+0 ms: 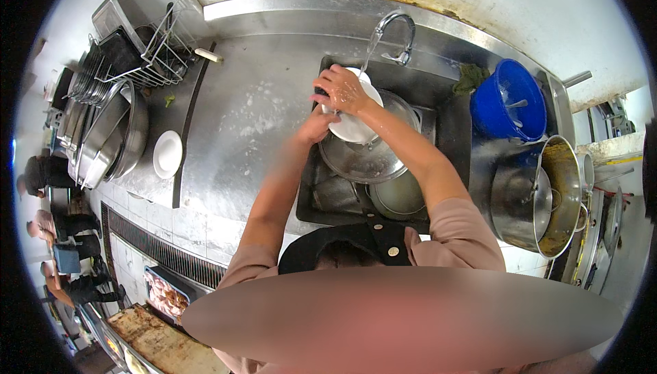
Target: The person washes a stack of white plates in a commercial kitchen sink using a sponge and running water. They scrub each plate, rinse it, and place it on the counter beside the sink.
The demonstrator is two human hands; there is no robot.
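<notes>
Under the running faucet (pixel 395 35), a white bowl (pixel 354 127) is tilted over the sink (pixel 448 141). My left hand (pixel 317 127) grips it at its left side, the thumb lying on the white surface. My right hand (pixel 343 91) reaches across the bowl with fingers bent and wet. A small dark thing (pixel 319 91) shows under those fingertips; its kind is too hidden to name. Below the bowl in the sink lies a wide round metal pan or lid (pixel 383 162). Nearer me sits a round metal vessel (pixel 400 196) holding cloudy water.
Right of the sink stand a blue bucket (pixel 496 100) with utensils, a green scouring pad (pixel 472 78) and large metal pots (pixel 558 203). On the left are a white dish (pixel 168 155), stacked metal bowls (pixel 126 127) and a wire rack (pixel 161 59). Several people stand far left.
</notes>
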